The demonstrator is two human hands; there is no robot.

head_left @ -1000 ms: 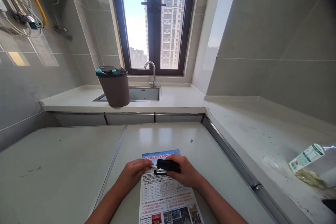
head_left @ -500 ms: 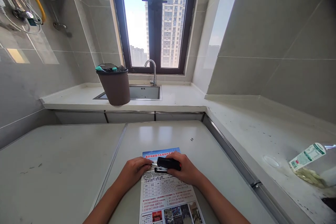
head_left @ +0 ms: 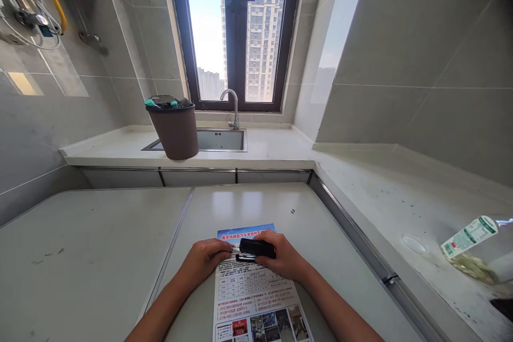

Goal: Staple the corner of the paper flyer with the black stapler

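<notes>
A printed flyer (head_left: 256, 299) with a blue top band lies flat on the white table (head_left: 120, 246) in front of me. My right hand (head_left: 282, 259) is wrapped round a black stapler (head_left: 256, 249) held just above the flyer's upper part. My left hand (head_left: 206, 257) is closed, its fingertips pinching at the stapler's metal front end and resting on the flyer's left edge.
A brown bin (head_left: 175, 129) full of rubbish stands on the counter beside a steel sink (head_left: 218, 140) and tap (head_left: 232, 107) under the window. A clear plastic bottle (head_left: 473, 248) lies on the right counter. A tiny dark speck (head_left: 293, 211) sits on the table beyond the flyer.
The hands, stapler and flyer hold almost the same pose; the view has shifted slightly, with the scene sitting a little higher in the frame.
</notes>
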